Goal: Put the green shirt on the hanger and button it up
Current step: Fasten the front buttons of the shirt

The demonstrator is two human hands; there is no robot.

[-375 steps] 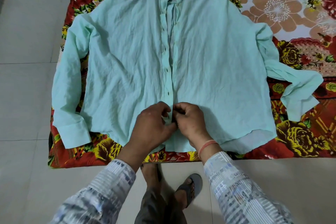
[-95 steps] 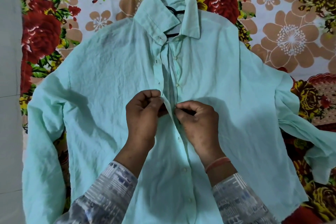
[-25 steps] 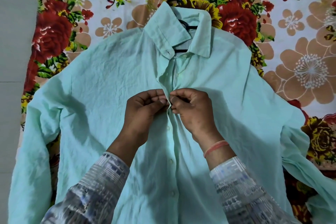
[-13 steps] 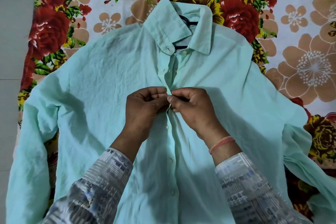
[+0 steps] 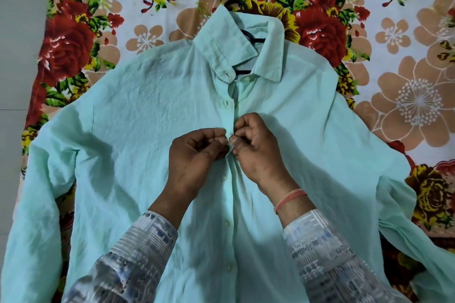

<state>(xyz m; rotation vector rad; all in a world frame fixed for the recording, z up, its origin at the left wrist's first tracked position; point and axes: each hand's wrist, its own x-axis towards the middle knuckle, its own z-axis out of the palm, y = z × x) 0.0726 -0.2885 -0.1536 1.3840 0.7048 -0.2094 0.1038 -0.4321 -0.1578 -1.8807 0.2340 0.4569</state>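
Placket of green shirt point(image 5: 138, 130) pinched between fingertips of left hand point(image 5: 194, 155) and right hand point(image 5: 256, 152).

Creased matt cloth green shirt point(image 5: 138, 145)

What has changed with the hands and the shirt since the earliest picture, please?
Both hands, the left hand and the right hand, have moved up the front of the green shirt from the hem to the chest, pinching the front edges there. Buttons below are now closed. The shirt stays flat on the flowered sheet, on the black hanger.
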